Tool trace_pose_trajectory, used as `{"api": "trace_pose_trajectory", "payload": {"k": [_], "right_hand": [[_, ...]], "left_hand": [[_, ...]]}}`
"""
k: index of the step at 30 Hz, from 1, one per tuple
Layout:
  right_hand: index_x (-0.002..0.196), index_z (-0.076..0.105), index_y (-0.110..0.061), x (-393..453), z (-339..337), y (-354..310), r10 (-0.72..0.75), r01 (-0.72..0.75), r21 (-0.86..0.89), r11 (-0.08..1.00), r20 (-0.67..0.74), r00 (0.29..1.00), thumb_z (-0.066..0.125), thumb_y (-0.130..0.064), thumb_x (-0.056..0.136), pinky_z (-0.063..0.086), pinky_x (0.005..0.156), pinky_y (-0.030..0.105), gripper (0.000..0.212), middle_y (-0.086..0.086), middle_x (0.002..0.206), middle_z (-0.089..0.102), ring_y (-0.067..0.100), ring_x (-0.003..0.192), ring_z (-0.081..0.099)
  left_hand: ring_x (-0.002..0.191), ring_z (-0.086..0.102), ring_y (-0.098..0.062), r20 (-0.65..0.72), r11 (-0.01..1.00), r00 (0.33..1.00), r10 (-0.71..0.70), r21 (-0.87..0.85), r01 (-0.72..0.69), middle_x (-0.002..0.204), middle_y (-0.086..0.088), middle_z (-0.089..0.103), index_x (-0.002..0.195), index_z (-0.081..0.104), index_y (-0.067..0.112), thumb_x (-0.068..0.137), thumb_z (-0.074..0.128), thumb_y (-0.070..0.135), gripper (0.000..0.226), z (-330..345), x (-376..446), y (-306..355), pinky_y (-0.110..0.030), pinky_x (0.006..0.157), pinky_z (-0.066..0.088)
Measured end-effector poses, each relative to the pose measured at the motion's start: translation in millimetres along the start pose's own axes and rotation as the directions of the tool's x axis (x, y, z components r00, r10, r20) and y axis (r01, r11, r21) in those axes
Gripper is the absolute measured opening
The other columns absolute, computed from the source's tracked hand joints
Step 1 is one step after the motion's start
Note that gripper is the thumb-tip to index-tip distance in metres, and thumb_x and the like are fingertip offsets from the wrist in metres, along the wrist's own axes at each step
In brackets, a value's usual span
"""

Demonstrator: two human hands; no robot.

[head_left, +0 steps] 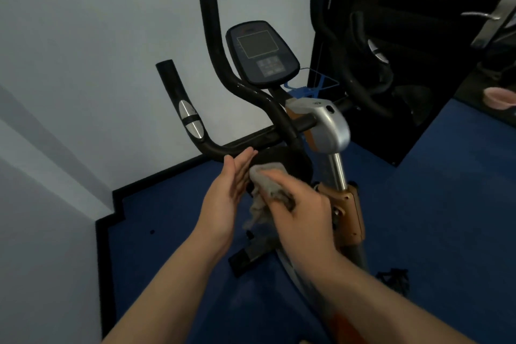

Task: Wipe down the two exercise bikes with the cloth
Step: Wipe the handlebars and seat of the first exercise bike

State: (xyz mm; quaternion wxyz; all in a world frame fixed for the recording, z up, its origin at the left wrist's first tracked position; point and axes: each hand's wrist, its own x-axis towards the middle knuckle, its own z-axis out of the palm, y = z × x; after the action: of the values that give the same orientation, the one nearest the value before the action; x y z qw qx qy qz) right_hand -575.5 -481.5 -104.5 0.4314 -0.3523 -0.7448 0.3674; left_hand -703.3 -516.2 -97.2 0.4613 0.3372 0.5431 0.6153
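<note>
One bike [329,131] stands in the middle of the blue floor [418,218], facing the pale wall [97,50]; beyond it to the right, more black handlebars [363,70] show in the dark panel, and whether that is a second bike or a reflection cannot be told. On the bike there are two upright handlebar arms [212,45], one console [262,51] between them, one silver post [336,167] below and one black round part [290,165] in front of the post. Two hands are in view and one cloth [268,190]. The right hand [301,212] is curled around the grey cloth and presses it on the near edge of the round part, with a loose tail of cloth hanging beneath the fingers. The left hand [231,190] is flat and relaxed, palm toward the cloth, its fingertips touching the round part just left of the cloth, below the bar.
</note>
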Motion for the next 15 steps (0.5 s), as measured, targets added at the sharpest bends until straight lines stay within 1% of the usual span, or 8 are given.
{"api": "trace_pose_trajectory", "payload": {"k": [3, 5, 6, 8, 10, 13, 14, 15], "right_hand": [[0.116, 0.07, -0.023, 24, 12, -7, 0.021, -0.024, -0.067, 0.997, -0.048, 0.999, 0.061, -0.007, 0.09, 0.053, 0.09, 0.03, 0.032, -0.011, 0.107, 0.068, 0.005, 0.106, 0.06], [0.114, 0.069, -0.022, 14, 20, -10, 0.022, -0.028, -0.059, 0.998, -0.101, 0.995, 0.061, -0.005, 0.089, 0.051, 0.092, 0.027, 0.031, -0.021, 0.106, 0.063, 0.007, 0.109, 0.057], [0.115, 0.069, -0.022, 2, 20, -8, 0.011, -0.017, -0.054, 0.998, -0.109, 0.994, 0.063, -0.004, 0.089, 0.049, 0.093, 0.024, 0.032, -0.026, 0.107, 0.059, 0.008, 0.11, 0.056], [0.114, 0.07, -0.021, -21, 9, -1, -0.019, 0.01, -0.09, 0.996, -0.102, 0.995, 0.067, -0.001, 0.087, 0.048, 0.093, 0.02, 0.035, -0.027, 0.108, 0.059, 0.006, 0.109, 0.057], [0.112, 0.071, -0.027, -25, -11, 3, -0.046, 0.029, -0.129, 0.991, -0.127, 0.991, 0.066, -0.005, 0.087, 0.048, 0.093, 0.023, 0.033, -0.023, 0.108, 0.063, 0.004, 0.107, 0.058], [0.106, 0.065, -0.045, 7, -37, 1, -0.012, -0.023, -0.09, 0.996, -0.369, 0.929, 0.06, -0.018, 0.089, 0.048, 0.091, 0.02, 0.033, -0.024, 0.108, 0.063, 0.0, 0.105, 0.059], [0.106, 0.065, -0.046, 22, -41, 1, 0.022, -0.061, -0.08, 0.995, -0.417, 0.908, 0.06, -0.017, 0.09, 0.048, 0.091, 0.02, 0.033, -0.02, 0.108, 0.063, 0.0, 0.105, 0.058], [0.106, 0.066, -0.042, 36, -40, 2, 0.073, -0.107, -0.06, 0.992, -0.413, 0.908, 0.061, -0.017, 0.091, 0.049, 0.092, 0.023, 0.03, -0.015, 0.108, 0.066, 0.0, 0.104, 0.059]], "left_hand": [[0.122, 0.057, -0.007, 0.018, 1.0, 1.0, -0.008, -0.018, 0.009, 0.129, 0.006, 0.064, 0.133, 0.056, 0.023, 0.088, 0.032, 0.057, 0.062, 0, 3, 3, -0.037, 0.112, 0.036], [0.121, 0.057, -0.008, 0.044, 1.0, 0.999, -0.011, -0.027, 0.012, 0.128, 0.007, 0.064, 0.132, 0.058, 0.023, 0.086, 0.034, 0.06, 0.063, -4, 6, 3, -0.036, 0.111, 0.038], [0.121, 0.056, -0.005, 0.064, 1.0, 0.998, -0.003, -0.012, 0.004, 0.128, 0.011, 0.064, 0.132, 0.058, 0.025, 0.086, 0.033, 0.061, 0.063, -6, 8, 3, -0.032, 0.109, 0.039], [0.117, 0.055, 0.007, 0.101, 0.999, 0.995, 0.025, 0.046, -0.03, 0.124, 0.023, 0.063, 0.132, 0.056, 0.028, 0.089, 0.029, 0.059, 0.059, -9, 12, 2, -0.016, 0.098, 0.041], [0.113, 0.056, 0.009, 0.102, 0.994, 0.994, 0.038, 0.096, -0.048, 0.121, 0.024, 0.064, 0.13, 0.057, 0.03, 0.098, 0.03, 0.05, 0.047, -9, 16, 1, -0.011, 0.09, 0.043], [0.109, 0.06, 0.002, 0.067, 0.982, 0.996, 0.052, 0.177, -0.064, 0.119, 0.014, 0.066, 0.125, 0.062, 0.031, 0.102, 0.041, 0.036, 0.032, -1, 26, 3, -0.015, 0.086, 0.047], [0.107, 0.061, -0.001, 0.059, 0.976, 0.997, 0.054, 0.209, -0.066, 0.117, 0.012, 0.066, 0.124, 0.063, 0.029, 0.101, 0.045, 0.033, 0.029, 4, 31, 6, -0.015, 0.083, 0.048], [0.106, 0.061, -0.003, 0.057, 0.966, 0.997, 0.057, 0.25, -0.069, 0.116, 0.01, 0.066, 0.122, 0.063, 0.027, 0.101, 0.046, 0.031, 0.028, 10, 37, 8, -0.016, 0.082, 0.049]]}}
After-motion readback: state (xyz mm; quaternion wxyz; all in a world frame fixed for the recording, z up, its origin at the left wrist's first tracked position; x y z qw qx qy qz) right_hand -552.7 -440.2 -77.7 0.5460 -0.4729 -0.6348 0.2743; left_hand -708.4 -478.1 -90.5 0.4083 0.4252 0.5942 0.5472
